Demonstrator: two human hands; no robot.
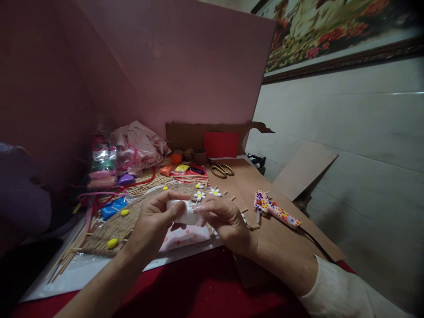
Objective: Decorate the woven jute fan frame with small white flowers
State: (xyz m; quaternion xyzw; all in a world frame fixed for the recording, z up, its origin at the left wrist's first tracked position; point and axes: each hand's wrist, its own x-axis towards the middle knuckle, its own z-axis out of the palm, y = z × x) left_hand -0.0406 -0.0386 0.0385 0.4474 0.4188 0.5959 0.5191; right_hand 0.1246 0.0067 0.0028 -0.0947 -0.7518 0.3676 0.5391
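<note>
Both hands meet over the bench [281, 238], the left hand [155, 221] and right hand [225, 221] pinching with closed fingers a soft, smooth white lump of clay [183, 212], held just above a pink dotted packet [185, 236]. At ten o'clock from the clay lies a rough woven straw mat [115, 227] bearing small glossy yellow beads and, at one o'clock, little white clay flowers [199, 194]. At three o'clock rests a flower-patterned glue gun [276, 211]; brass scissors [221, 169] lie farther off at one o'clock.
</note>
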